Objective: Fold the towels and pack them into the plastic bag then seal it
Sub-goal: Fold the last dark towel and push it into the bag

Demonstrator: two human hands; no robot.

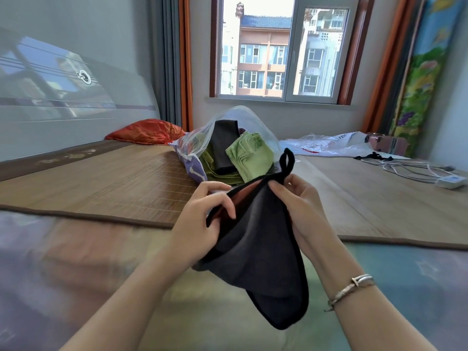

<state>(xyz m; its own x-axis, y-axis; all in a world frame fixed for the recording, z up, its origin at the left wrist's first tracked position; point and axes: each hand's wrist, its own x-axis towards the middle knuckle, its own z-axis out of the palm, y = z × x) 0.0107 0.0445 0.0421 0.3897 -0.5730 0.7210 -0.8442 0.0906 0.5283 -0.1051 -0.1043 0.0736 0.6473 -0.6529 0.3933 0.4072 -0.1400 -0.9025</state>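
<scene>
A dark grey towel (263, 252) with black trim, a hanging loop and an orange underside hangs in the air over the bed. My left hand (202, 219) pinches its left edge. At the top corner, just below the loop, my right hand (298, 201) grips the cloth. Behind the towel, an open clear plastic bag (195, 143) lies on the bamboo mat (101, 178). Green folded towels (253, 158) and another dark towel (222, 145) stick out of the bag's mouth.
A red pillow (147, 131) lies by the headboard at the left. More plastic bags (329, 145) and white cables with a power strip (430, 173) sit on the mat at the right. A window is ahead.
</scene>
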